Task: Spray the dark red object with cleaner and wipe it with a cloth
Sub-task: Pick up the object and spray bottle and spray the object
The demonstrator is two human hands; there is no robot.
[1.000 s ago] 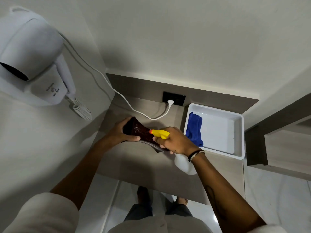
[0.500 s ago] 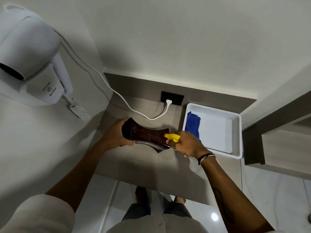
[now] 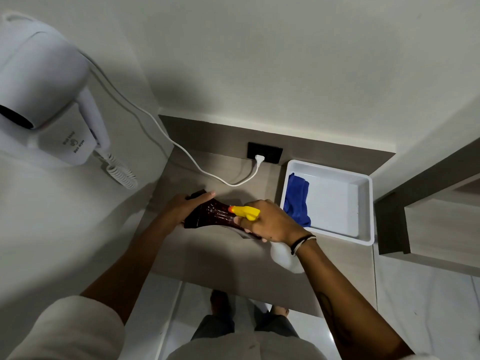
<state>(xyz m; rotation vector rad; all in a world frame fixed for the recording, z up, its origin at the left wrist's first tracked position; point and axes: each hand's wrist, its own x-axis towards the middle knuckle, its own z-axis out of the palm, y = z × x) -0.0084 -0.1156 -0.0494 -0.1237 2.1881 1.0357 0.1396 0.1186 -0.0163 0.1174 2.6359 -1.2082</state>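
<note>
The left hand (image 3: pixel 185 207) is wrapped around the left end of the dark red object (image 3: pixel 215 216), fingers curled over its far edge and thumb on the near side, so it is clamped on that end. The object is a long, glossy, flared piece held just above the table (image 3: pixel 213 258), tilted with its left end higher; whether its right end touches the table cannot be told, because the other hand covers it.

The right hand (image 3: pixel 270 224) is closed around the neck of a spray bottle (image 3: pixel 284 257). The bottle's yellow nozzle (image 3: pixel 245 211) has an orange tip and points left at the middle of the dark red object, very near its surface. The white body of the bottle sticks out below the wrist, which wears 2 thin bands (image 3: pixel 302 242).

To the right, a white tray (image 3: pixel 363 203) sits on the table against the back panel. A blue cloth (image 3: pixel 296 201) lies crumpled along the tray's left side, just beside the right hand but apart from it.

A white hair dryer (image 3: pixel 44 100) hangs on the left wall. Its cable (image 3: pixel 181 149) runs down to a plug (image 3: pixel 259 159) in a black socket (image 3: pixel 271 153) on the back panel.
</note>
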